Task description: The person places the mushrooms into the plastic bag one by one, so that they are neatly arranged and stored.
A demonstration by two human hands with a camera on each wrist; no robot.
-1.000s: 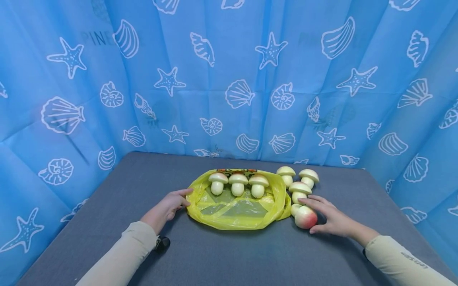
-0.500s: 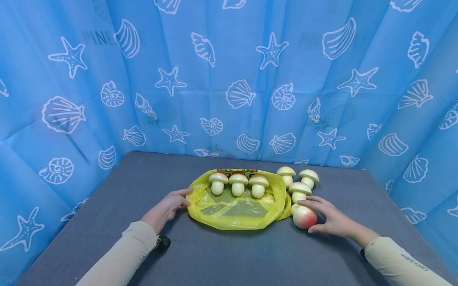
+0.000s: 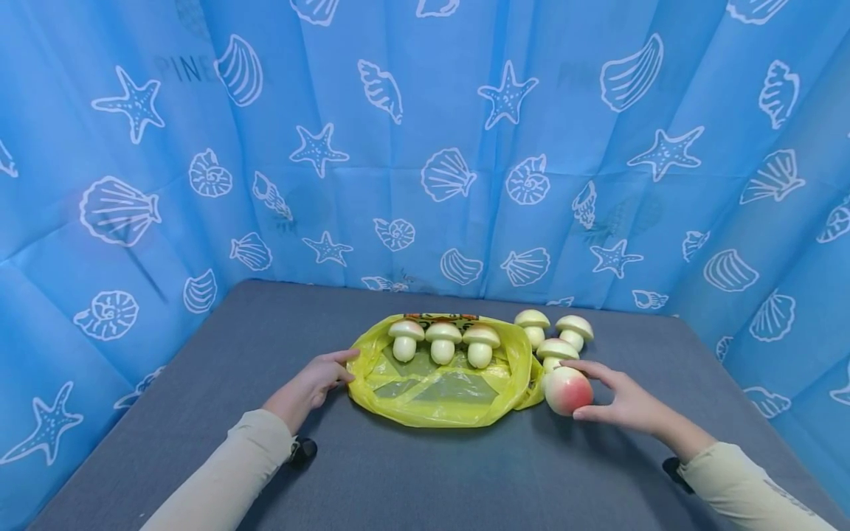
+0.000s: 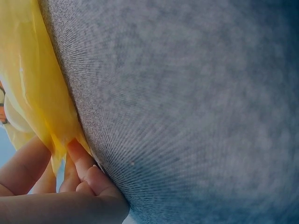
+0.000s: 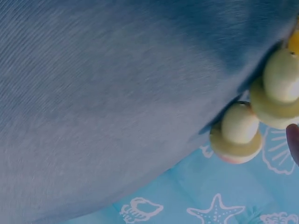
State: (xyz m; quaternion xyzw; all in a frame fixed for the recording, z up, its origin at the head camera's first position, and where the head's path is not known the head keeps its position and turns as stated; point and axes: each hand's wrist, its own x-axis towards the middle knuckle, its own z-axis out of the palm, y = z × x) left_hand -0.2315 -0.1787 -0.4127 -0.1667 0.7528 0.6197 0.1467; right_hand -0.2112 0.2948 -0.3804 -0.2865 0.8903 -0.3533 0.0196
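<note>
In the head view my left hand (image 3: 308, 387) pinches the left rim of an open yellow plastic bag (image 3: 434, 417); the left wrist view also shows the fingers (image 4: 28, 165) gripping the plastic (image 4: 35, 70). Three pale toy mushrooms (image 3: 441, 343) lie side by side inside the bag, against its far side. To the right of the bag, my right hand (image 3: 631, 402) grips a toy mushroom (image 3: 569, 391) between thumb and fingers. Its red-blushed cap faces me and hides its stem. Only a fingertip (image 5: 293, 142) shows in the right wrist view.
Three more mushrooms, one of them nearest (image 3: 556, 349), stand beyond the right hand, close to the bag's right side. The grey table (image 3: 425, 479) ends at a blue shell-print curtain (image 3: 398, 184) behind and at both sides.
My right hand has closed on the nearest mushroom and raised it slightly, turning its cap toward me. The left hand still holds the rim, and the bag has barely moved.
</note>
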